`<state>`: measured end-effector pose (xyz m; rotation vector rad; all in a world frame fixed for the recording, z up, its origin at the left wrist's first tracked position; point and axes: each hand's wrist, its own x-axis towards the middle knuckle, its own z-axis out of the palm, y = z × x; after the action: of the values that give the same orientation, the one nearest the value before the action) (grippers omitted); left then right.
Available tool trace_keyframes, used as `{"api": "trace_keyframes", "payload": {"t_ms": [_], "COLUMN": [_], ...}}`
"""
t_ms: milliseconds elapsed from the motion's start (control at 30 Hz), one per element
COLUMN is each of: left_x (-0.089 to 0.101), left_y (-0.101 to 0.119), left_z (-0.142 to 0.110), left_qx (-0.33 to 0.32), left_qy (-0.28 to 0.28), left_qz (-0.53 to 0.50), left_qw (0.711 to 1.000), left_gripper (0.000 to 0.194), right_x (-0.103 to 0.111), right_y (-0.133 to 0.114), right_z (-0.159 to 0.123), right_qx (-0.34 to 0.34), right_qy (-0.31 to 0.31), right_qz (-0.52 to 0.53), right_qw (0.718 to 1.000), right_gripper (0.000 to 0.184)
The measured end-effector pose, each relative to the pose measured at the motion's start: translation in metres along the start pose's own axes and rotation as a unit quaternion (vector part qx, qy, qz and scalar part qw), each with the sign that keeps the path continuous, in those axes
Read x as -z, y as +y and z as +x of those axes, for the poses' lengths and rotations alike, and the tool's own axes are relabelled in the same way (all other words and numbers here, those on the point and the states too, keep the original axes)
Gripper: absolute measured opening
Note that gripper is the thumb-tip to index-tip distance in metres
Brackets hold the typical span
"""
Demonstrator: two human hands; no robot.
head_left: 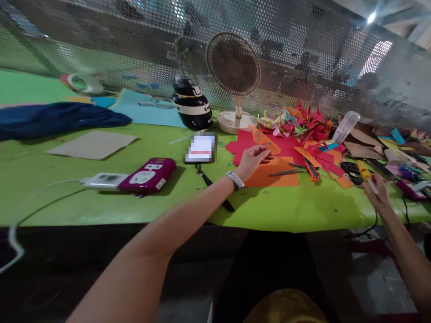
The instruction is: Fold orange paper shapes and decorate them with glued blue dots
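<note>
My left hand (253, 161), with a pale watch on its wrist, pinches the edge of an orange paper piece with blue dots (266, 142). Beneath it lie an orange sheet (283, 177) and a red sheet (244, 142). Open scissors with orange handles (313, 171) rest on the right side of the orange sheet. Farther right, my right hand (377, 194) closes around a yellow tool with a white stick (364, 171). It resembles a glue gun, but the fingers hide much of it. A black looped object (352, 172) lies just left of that hand.
Behind the sheets stand a fan (233, 67) and a heap of folded red paper shapes (308, 121). A phone (201, 148), a purple power strip (148, 176), a black jar (192, 105) and dark blue cloth (60, 119) occupy the left. Paper scraps and cords crowd the right.
</note>
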<state>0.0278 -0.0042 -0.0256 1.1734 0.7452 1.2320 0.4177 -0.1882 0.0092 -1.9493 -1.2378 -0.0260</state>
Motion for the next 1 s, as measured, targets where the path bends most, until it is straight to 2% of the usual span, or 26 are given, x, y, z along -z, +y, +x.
{"api": "trace_keyframes", "payload": {"t_ms": [33,100,233,367,467,667,1000], "left_x": [0.000,-0.001,0.001,0.003,0.004,0.002,0.003], "left_y": [-0.001,-0.002,-0.002,0.000,0.002,0.003,0.005], "left_z": [0.000,0.000,-0.001,-0.004,-0.006,-0.009,-0.010], "left_qx": [0.002,0.000,-0.004,0.002,0.007,0.009,0.016], "left_qy": [-0.001,-0.002,-0.009,-0.016,-0.016,-0.021,-0.020], "left_qz": [0.000,0.003,0.009,0.021,0.023,0.008,0.017], "left_qw": [1.000,1.000,1.000,1.000,1.000,1.000,1.000], "left_gripper": [0.018,0.020,0.028,0.038,0.043,0.045,0.047], "right_x": [-0.007,-0.026,-0.073,-0.108,-0.126,-0.151,-0.153], "right_y": [-0.010,-0.034,-0.094,-0.150,-0.177,-0.190,-0.179], "right_z": [0.000,-0.002,-0.012,-0.021,-0.023,-0.025,-0.030], "right_qx": [-0.030,-0.032,-0.018,0.013,0.030,0.023,0.034], "right_qy": [-0.018,-0.069,-0.146,-0.270,-0.339,-0.350,-0.348], "right_qz": [0.115,0.187,0.256,0.351,0.360,0.372,0.354], "right_qw": [0.993,0.979,0.955,0.896,0.869,0.860,0.868], "right_gripper": [0.025,0.027,0.040,0.046,0.049,0.053,0.050]}}
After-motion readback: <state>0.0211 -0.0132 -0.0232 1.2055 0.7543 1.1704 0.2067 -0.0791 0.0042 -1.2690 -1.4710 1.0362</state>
